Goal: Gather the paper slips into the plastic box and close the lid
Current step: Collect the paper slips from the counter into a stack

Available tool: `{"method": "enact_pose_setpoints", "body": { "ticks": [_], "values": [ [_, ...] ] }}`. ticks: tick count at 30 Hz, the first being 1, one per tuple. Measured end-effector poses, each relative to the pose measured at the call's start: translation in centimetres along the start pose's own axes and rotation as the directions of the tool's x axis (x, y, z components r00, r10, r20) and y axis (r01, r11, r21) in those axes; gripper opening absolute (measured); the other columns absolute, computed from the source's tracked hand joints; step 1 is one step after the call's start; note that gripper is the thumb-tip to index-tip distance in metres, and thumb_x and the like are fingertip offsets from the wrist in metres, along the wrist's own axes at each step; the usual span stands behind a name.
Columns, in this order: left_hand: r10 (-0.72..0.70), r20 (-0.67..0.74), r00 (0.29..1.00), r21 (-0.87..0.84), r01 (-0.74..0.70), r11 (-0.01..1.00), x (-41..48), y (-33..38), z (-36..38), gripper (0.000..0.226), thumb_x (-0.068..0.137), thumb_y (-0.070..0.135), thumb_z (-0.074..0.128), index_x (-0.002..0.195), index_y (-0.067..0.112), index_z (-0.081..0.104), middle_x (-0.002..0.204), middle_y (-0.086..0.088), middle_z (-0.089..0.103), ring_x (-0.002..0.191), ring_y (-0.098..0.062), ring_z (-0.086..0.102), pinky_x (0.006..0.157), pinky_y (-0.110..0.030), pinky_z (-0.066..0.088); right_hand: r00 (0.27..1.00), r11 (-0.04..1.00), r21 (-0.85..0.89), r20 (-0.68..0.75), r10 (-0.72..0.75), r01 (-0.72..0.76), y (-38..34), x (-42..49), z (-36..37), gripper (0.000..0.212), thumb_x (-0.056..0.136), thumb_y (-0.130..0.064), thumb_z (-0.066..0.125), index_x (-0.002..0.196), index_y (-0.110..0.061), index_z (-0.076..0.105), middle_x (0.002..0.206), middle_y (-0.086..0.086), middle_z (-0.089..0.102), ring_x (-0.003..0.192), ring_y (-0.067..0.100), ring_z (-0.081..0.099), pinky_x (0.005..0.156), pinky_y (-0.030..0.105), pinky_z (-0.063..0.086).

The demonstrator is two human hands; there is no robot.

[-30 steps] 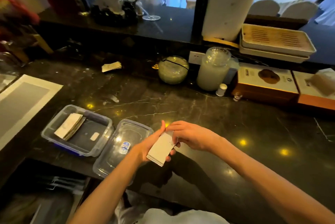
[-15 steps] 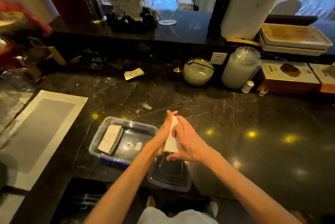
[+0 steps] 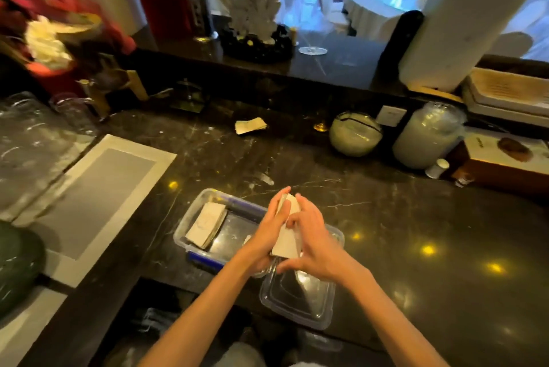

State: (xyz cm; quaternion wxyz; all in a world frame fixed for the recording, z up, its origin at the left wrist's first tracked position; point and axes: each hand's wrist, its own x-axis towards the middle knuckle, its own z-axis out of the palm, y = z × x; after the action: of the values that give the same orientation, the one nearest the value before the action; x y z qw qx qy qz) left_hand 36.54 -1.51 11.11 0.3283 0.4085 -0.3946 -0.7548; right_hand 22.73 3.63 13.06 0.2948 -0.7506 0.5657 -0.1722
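Both hands, left [image 3: 269, 230] and right [image 3: 309, 240], are clamped on a stack of slips [image 3: 287, 231] right over the box [image 3: 190, 225]. I'd square the edges first, then lay it flat beside the stack [image 3: 206, 225] already inside. Lid [image 3: 297, 301] waits on the bench [image 3: 416, 248].

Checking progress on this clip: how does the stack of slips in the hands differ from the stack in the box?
The held stack stands steeply on end, pressed between both hands above the counter; the boxed stack lies leaning in the left of the plastic box, untouched. Both are pale paper bundles of similar shape.
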Motion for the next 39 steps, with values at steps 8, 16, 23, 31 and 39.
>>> {"method": "enact_pose_setpoints", "body": {
  "ticks": [8, 16, 23, 31, 39],
  "values": [
    [0.052, -0.114, 0.992, -0.31, -0.085, 0.947, 0.3, 2.1, -4.2, 0.042, 0.097, 0.03, 0.055, 0.136, 0.036, 0.042, 0.098, -0.016, 0.065, 0.069, -0.023, 0.067, 0.059, -0.036, 0.058, 0.814, 0.388, 0.887, -0.023, 0.581, -0.252, -2.4, 3.6, -0.3, 0.081, 0.09, -0.072, 0.026, 0.155, -0.025, 0.018, 0.162, -0.007, 0.023, 0.149, 0.013, 0.025, 0.123, 0.039, 0.021],
    [0.019, 0.01, 1.0, 0.091, -0.02, 0.996, 4.2, 5.3, -7.6, 0.059, 0.079, 0.059, 0.057, 0.133, 0.052, 0.034, 0.117, -0.002, 0.064, 0.082, -0.018, 0.075, 0.059, -0.029, 0.059, 0.82, 0.269, 0.931, 0.051, 0.57, -0.245, -6.3, 10.4, 0.2, 0.059, 0.102, -0.047, 0.032, 0.139, -0.005, 0.05, 0.112, 0.033, 0.064, 0.087, 0.028, 0.068, 0.074, 0.038, 0.056],
    [-0.171, 0.328, 0.929, 0.511, -0.022, 0.859, 8.7, 11.0, -14.3, 0.083, 0.075, 0.049, 0.077, 0.138, 0.052, 0.022, 0.117, -0.007, 0.062, 0.085, -0.028, 0.073, 0.063, -0.033, 0.06, 0.917, 0.747, 0.629, -0.136, 0.376, -0.213, -4.3, 15.3, 0.0, 0.043, 0.087, -0.004, 0.067, 0.124, -0.024, 0.06, 0.112, -0.008, 0.07, 0.105, 0.002, 0.067, 0.091, 0.021, 0.054],
    [0.25, 0.403, 0.881, 0.744, -0.474, 0.471, 18.9, 12.4, -19.2, 0.037, 0.081, 0.013, 0.073, 0.112, 0.031, 0.065, 0.106, 0.007, 0.066, 0.1, -0.005, 0.062, 0.091, -0.031, 0.052, 0.667, 0.695, 0.657, -0.38, 0.64, -0.293, 0.0, 24.0, 2.4, 0.029, 0.086, 0.002, 0.066, 0.11, -0.012, 0.06, 0.099, -0.004, 0.067, 0.097, 0.01, 0.065, 0.084, 0.018, 0.054],
    [0.225, 0.271, 0.936, 0.848, -0.343, 0.405, 25.2, 6.2, -24.1, 0.03, 0.081, 0.006, 0.071, 0.111, 0.009, 0.071, 0.109, -0.011, 0.067, 0.104, -0.026, 0.061, 0.098, -0.039, 0.044, 0.716, 0.768, 0.428, -0.318, 0.621, -0.476, 4.3, 31.9, 10.1, 0.078, 0.093, 0.003, 0.053, 0.155, -0.03, 0.021, 0.16, 0.001, 0.026, 0.146, 0.015, 0.029, 0.116, 0.032, 0.033]
  ]
}}
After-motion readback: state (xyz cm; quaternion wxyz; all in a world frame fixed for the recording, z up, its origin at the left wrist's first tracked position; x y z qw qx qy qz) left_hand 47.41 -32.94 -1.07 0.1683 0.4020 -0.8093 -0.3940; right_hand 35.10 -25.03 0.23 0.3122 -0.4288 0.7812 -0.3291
